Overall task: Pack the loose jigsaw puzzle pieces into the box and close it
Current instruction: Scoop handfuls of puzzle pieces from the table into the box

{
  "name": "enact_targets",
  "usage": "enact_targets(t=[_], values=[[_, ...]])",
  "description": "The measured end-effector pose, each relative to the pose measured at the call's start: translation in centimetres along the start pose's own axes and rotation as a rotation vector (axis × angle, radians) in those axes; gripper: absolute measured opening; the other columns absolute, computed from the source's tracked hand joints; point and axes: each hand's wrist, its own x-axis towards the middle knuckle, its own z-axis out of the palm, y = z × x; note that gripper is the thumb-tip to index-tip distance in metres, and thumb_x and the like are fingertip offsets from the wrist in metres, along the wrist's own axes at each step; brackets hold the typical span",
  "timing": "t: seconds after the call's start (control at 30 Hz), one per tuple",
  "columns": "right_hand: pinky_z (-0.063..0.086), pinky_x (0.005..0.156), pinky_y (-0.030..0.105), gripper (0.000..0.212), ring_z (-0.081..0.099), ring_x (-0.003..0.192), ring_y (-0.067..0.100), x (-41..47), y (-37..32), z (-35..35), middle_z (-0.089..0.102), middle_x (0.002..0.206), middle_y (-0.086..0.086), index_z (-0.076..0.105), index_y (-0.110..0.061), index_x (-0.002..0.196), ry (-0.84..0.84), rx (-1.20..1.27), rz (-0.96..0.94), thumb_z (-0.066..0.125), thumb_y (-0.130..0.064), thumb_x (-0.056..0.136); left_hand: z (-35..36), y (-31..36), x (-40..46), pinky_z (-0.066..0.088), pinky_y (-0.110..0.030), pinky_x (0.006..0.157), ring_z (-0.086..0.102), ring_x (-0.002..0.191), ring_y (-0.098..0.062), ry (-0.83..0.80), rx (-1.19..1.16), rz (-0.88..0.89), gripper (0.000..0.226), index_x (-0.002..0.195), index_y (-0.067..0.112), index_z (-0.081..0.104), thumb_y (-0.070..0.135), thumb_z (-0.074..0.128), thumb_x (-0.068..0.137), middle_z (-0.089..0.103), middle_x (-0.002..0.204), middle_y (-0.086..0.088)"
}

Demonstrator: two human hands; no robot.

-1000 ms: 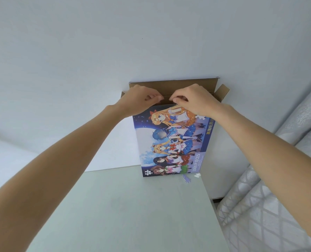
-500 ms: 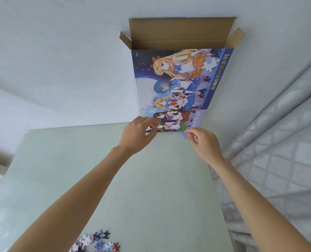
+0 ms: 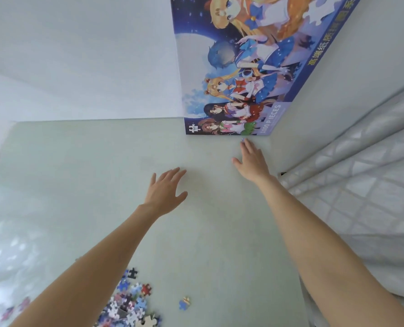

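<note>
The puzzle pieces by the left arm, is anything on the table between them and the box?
Nothing visible. The pile of puzzle pieces lies at the table's near edge, and the box stands upright at the far edge. Only bare tabletop lies between, with the open left hand and right hand above it.

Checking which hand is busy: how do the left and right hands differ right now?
The right hand reaches far across the table, its fingertips next to a small piece at the foot of the upright puzzle box; the left hand sits nearer, well apart from the box, over bare table. Both are open with fingers spread, holding nothing.
</note>
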Motion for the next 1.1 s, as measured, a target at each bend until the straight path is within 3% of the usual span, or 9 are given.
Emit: enact_targets(t=[0.1, 0.2, 0.4, 0.47, 0.57, 0.73, 0.83, 0.97, 1.1], values=[[0.009, 0.116, 0.041, 0.06, 0.01, 0.144, 0.02, -4.0, -2.6, 2.2, 0.014, 0.156, 0.006, 0.021, -0.006, 0.146, 0.011, 0.058, -0.16, 0.045, -0.028, 0.095, 0.2, -0.5, -1.0, 0.014, -0.039, 0.117, 0.026, 0.138, -0.017, 0.046, -0.086, 0.045, 0.057, 0.143, 0.025, 0.03, 0.036, 0.05, 0.091, 0.028, 0.151, 0.005], [0.02, 0.114, 0.046, 0.058, 0.027, 0.139, 0.029, -10.5, -6.0, 5.4, 0.036, 0.147, 0.009, 0.037, -0.004, 0.14, 0.05, 0.122, -0.318, 0.051, -0.026, 0.088, 0.8, -1.1, -4.1, 0.012, -0.042, 0.116, 0.025, 0.138, -0.016, 0.003, -0.066, 0.055, 0.052, 0.14, 0.025, 0.036, 0.034, 0.05, 0.091, 0.027, 0.151, 0.007], [0.046, 0.093, 0.04, 0.055, 0.047, 0.113, 0.025, -24.4, -10.3, 10.7, 0.055, 0.123, 0.007, 0.054, -0.006, 0.124, 0.071, 0.116, -0.294, 0.063, -0.016, 0.07, 2.3, -2.6, -14.8, 0.003, -0.048, 0.117, 0.025, 0.138, -0.013, -0.123, 0.02, -0.034, 0.047, 0.137, 0.026, 0.038, 0.039, 0.045, 0.093, 0.023, 0.151, 0.012], [0.049, 0.087, 0.038, 0.056, 0.048, 0.108, 0.025, -27.8, -11.4, 11.4, 0.054, 0.123, 0.006, 0.053, -0.008, 0.125, 0.035, 0.094, -0.276, 0.064, -0.018, 0.07, 2.9, -2.8, -18.1, 0.001, -0.048, 0.117, 0.027, 0.138, -0.012, -0.173, 0.041, -0.055, 0.048, 0.138, 0.027, 0.038, 0.041, 0.044, 0.093, 0.023, 0.151, 0.012], [0.039, 0.101, 0.04, 0.058, 0.041, 0.117, 0.031, -31.9, -13.6, 12.0, 0.042, 0.133, 0.012, 0.04, -0.008, 0.136, -0.132, 0.151, -0.297, 0.056, -0.015, 0.081, 4.0, -2.8, -23.4, 0.002, -0.046, 0.117, 0.033, 0.135, -0.014, -0.175, -0.001, -0.053, 0.048, 0.14, 0.027, 0.035, 0.041, 0.043, 0.094, 0.033, 0.148, 0.008], [0.025, 0.111, 0.034, 0.071, 0.026, 0.131, 0.029, -37.1, -17.3, 12.7, 0.023, 0.145, 0.01, 0.021, -0.015, 0.146, -0.404, 0.256, -0.375, 0.058, -0.017, 0.085, 5.7, -2.8, -32.5, 0.028, -0.042, 0.113, 0.044, 0.127, -0.018, 0.133, -0.266, -0.134, 0.046, 0.136, 0.027, 0.042, 0.029, 0.055, 0.091, 0.051, 0.134, 0.003], [0.023, 0.111, 0.033, 0.076, 0.02, 0.136, 0.028, -39.0, -17.7, 13.1, 0.019, 0.15, 0.007, 0.016, -0.019, 0.148, -0.457, 0.263, -0.415, 0.059, -0.012, 0.084, 7.4, -3.9, -37.3, 0.024, -0.046, 0.113, 0.03, 0.136, -0.024, 0.183, -0.264, -0.35, 0.073, 0.143, 0.029, 0.028, 0.041, 0.065, 0.081, 0.034, 0.147, -0.001], [0.028, 0.108, 0.043, 0.093, 0.012, 0.138, 0.034, -40.2, -17.3, 13.3, 0.003, 0.153, 0.01, 0.007, -0.027, 0.148, -0.335, 0.019, -0.325, 0.07, -0.032, 0.079, 10.2, -5.5, -42.4, 0.02, -0.056, 0.109, 0.002, 0.141, -0.033, -0.076, -0.283, -0.663, 0.13, 0.146, 0.035, -0.009, 0.07, 0.073, 0.052, -0.007, 0.155, -0.006], [0.038, 0.099, 0.049, 0.121, 0.015, 0.132, 0.034, -41.7, -18.5, 14.0, -0.002, 0.15, 0.012, -0.006, -0.034, 0.147, -0.397, -0.097, -0.188, 0.077, -0.056, 0.062, 11.7, -5.6, -43.2, 0.026, -0.054, 0.108, -0.003, 0.139, -0.037, -0.139, -0.255, -0.652, 0.139, 0.145, 0.034, -0.015, 0.074, 0.074, 0.045, -0.018, 0.152, -0.009]])
